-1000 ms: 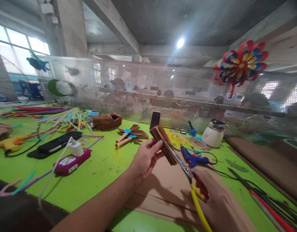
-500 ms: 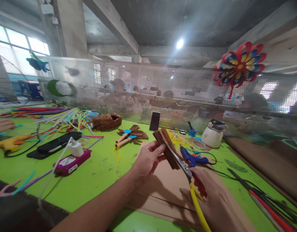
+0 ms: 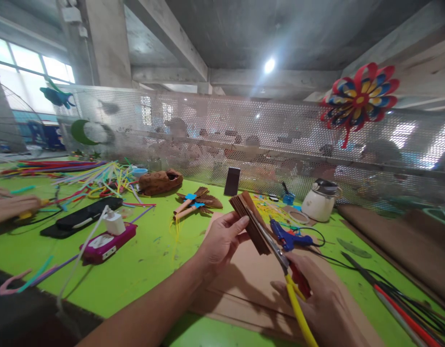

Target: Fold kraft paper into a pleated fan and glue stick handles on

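Observation:
My left hand [image 3: 227,233] pinches a thick wad of brown folded paper [image 3: 254,231] between thumb and fingers, tilted above the table. In my right hand [image 3: 316,289] is a pair of scissors [image 3: 282,260] with yellow and red handles. The blades lie along the right side of the paper, nearly closed, with a strip of it standing out beyond them. Exactly how deep the blades sit in the paper I cannot tell. Under both hands lies flat brown paper [image 3: 240,299]. A blue glue gun [image 3: 289,238] rests just beyond my right hand.
A purple power strip [image 3: 110,243], a black case [image 3: 81,217] and bundled pipe cleaners [image 3: 99,176] lie left. Paper pieces with blue shapes [image 3: 193,202] sit mid-table. A phone [image 3: 232,181] and a white pot [image 3: 319,201] stand before a perforated screen [image 3: 215,125]. Another person's hand [image 3: 12,207] is far left.
The scissors' handles and blades have drawn slightly closer together at the paper. At the far left, the other person's hand has come over the yellow glue gun.

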The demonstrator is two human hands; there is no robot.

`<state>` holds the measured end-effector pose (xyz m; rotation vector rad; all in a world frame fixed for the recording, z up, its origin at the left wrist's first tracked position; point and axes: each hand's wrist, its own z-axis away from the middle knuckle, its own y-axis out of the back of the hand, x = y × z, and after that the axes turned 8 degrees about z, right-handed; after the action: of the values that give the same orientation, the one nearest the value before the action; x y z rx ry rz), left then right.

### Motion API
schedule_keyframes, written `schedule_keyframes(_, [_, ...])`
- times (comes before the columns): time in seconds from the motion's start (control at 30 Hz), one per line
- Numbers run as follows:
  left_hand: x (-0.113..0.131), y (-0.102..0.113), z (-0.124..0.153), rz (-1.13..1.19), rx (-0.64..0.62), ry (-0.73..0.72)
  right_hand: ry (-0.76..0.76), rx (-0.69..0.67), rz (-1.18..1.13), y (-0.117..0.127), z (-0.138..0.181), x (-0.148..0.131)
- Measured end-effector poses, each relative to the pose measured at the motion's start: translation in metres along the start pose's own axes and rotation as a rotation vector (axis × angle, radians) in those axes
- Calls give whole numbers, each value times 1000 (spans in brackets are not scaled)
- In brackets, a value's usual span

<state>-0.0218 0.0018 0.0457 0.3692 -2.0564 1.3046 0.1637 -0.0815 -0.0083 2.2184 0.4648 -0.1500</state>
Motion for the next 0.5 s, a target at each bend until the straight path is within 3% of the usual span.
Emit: schedule_keyframes(0.5, [0, 3, -1, -44, -18, -12, 39, -23, 76, 10, -5, -5])
